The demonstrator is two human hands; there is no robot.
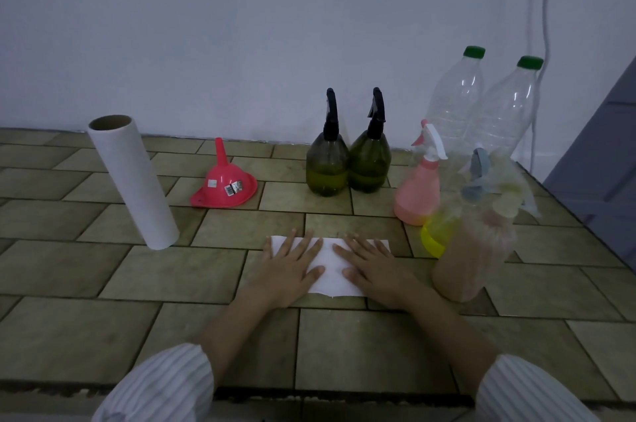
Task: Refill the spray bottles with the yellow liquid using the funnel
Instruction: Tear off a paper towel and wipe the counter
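Note:
My left hand (292, 266) and my right hand (375, 268) lie flat, fingers spread, on a white paper sheet (332, 275) on the tiled table. A pink funnel (225, 185) rests upside down, spout up, behind and to the left. Two dark green spray bottles (327, 163) (370, 161) with black triggers stand side by side at the back, each holding some yellowish liquid. A pink spray bottle (418, 187) stands to the right. Beside it is a blurred clear spray bottle (481, 225) and a yellow shape (437, 232) low at its left.
A white paper roll (134, 180) stands tilted at the left. Two large clear plastic bottles with green caps (454, 101) (506, 111) stand against the wall at the back right. The table's right edge (585, 225) runs diagonally; a cable hangs down the wall.

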